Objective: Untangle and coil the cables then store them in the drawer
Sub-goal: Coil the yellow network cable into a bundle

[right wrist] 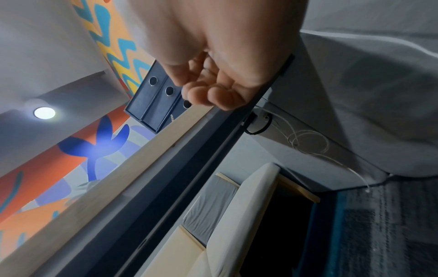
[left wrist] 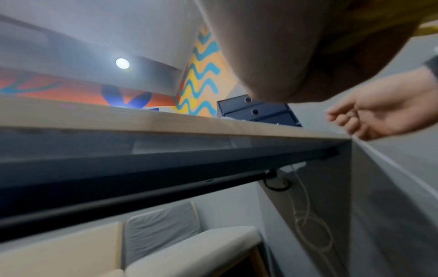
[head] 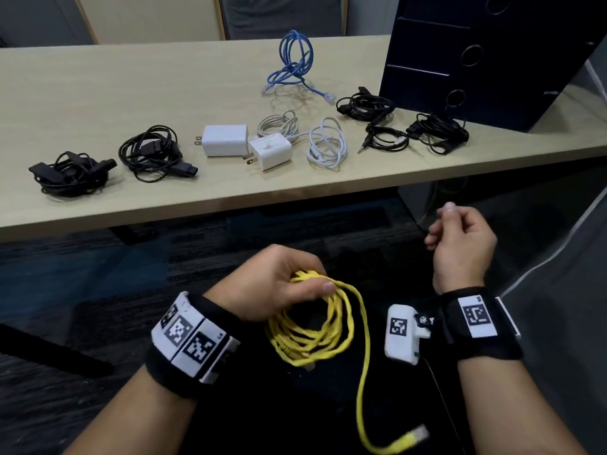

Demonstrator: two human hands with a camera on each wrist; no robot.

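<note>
Left hand [head: 276, 280] low, fingers curled in a grip, right hand [head: 460, 244] raised, loosely curled

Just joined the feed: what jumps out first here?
The yellow cable, partly coiled, held by the left hand below the table edge, its plug end dangling. Behind it, a row of cable bundles along the table, with the dark blue drawer unit at far right.
</note>
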